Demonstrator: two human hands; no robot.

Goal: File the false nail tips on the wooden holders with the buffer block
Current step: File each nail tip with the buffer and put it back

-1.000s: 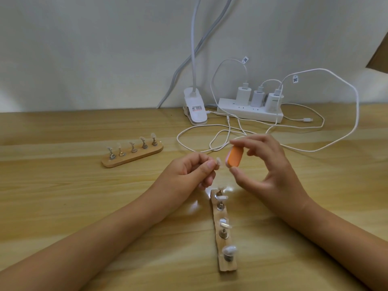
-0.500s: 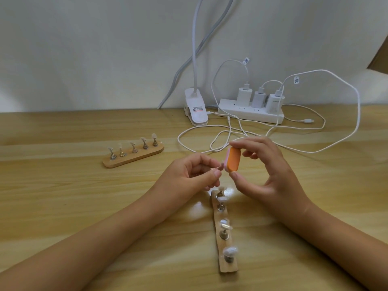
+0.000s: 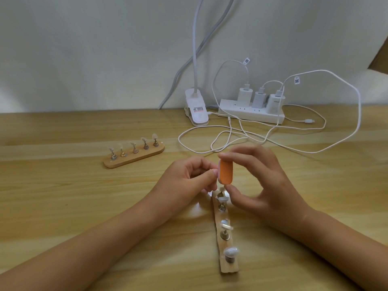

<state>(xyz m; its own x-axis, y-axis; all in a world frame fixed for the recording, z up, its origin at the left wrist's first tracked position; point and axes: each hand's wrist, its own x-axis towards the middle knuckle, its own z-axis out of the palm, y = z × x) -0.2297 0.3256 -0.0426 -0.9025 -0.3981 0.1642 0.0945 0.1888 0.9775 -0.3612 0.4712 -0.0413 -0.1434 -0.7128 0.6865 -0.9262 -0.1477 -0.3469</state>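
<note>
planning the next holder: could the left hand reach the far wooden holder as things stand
Probably yes: only bare table lies between the left hand and that holder, though its fingers are busy pinching something small.

Home desk: wooden tabletop [image 3: 63,196], power strip [image 3: 249,115], clip lamp [image 3: 197,111].

head-worn view, looking down, close

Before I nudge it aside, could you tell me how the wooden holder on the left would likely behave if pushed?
The wooden holder lies flat and low on the table, so it would probably slide rather than tip. It looks like rigid wood, likely moving as one piece. Its nail tips perch on thin stems, so a knock might dislodge them.
</note>
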